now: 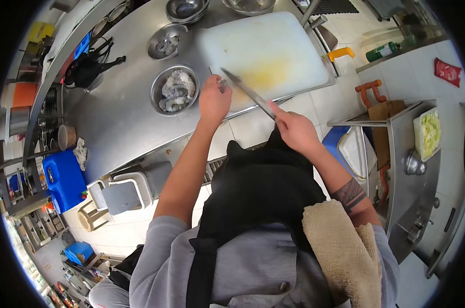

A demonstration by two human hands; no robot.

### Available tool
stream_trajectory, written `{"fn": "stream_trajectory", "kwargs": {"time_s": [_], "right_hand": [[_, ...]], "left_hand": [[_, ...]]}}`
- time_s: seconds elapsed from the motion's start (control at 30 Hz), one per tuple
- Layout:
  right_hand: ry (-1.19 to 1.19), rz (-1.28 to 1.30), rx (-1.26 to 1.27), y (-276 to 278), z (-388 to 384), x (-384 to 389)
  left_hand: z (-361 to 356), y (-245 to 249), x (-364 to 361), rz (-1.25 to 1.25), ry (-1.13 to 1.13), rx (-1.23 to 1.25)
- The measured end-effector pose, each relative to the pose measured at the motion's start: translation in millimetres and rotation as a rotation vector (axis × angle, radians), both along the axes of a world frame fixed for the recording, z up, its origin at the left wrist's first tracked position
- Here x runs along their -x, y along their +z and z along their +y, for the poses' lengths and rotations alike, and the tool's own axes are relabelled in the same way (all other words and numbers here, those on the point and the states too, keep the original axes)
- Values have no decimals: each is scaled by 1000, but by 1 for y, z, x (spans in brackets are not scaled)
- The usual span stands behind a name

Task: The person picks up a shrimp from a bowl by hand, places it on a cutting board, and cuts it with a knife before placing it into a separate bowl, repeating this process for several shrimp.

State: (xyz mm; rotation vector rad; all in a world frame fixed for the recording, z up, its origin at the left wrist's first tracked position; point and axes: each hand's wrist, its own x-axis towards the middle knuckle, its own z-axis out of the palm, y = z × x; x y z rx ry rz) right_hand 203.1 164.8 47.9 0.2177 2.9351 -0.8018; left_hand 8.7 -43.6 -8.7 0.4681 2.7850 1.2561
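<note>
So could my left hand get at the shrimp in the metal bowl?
Probably yes. The open bowl sits right beside your left hand, with nothing visible between it and the shrimp. Its grip seems to hold a small grey piece, though, which may get in the way.

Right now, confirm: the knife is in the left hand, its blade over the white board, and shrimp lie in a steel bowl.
The head view shows the knife in the right hand, not the left hand; its blade is over the white board, and shrimp lie in a steel bowl.
</note>
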Motion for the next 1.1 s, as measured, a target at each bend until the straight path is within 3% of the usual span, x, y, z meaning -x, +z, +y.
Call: {"fn": "stream_trajectory", "kwargs": {"time_s": [0.13, 0.2, 0.23, 0.3, 0.43, 0.53, 0.67, 0.73, 0.8, 0.87, 0.93, 1.0, 1.1], "right_hand": [[-203, 23, 205, -6, 8, -12], [-430, -196, 542, -17, 13, -10], [-424, -193, 543, -23, 13, -11], [-455, -306, 783, -23, 8, -9], [-434, -379, 844, -11, -4, 1], [-319, -277, 834, 0, -9, 19], [-232, -167, 798, 75, -25, 66], [-220, -128, 703, 93, -26, 80], [-190, -37, 680, 87, -20, 83], [-282, -111, 685, 88, -13, 73], [-312, -109, 747, 71, -9, 57], [-394, -190, 775, 56, -7, 40], [-406, -225, 796, 27, -4, 19]], "left_hand": [[12, -9, 10, -10, -66, -23], [21, -2, 5, 27, -96, -12], [25, 1, 1, 58, -135, 1], [30, -1, -1, 32, -137, 0], [25, -1, 6, -52, -133, -45], [14, 22, 17, 30, -56, -125], [-23, 91, 93, 209, 29, -111], [-43, 124, 134, 131, 177, -56], [-78, 117, 167, 178, 193, 78], [-106, 99, 176, 218, 213, 218], [-129, 75, 160, 0, 53, 485], [-130, 60, 135, -216, -128, 413], [-104, 47, 93, -131, -80, 564]]}}
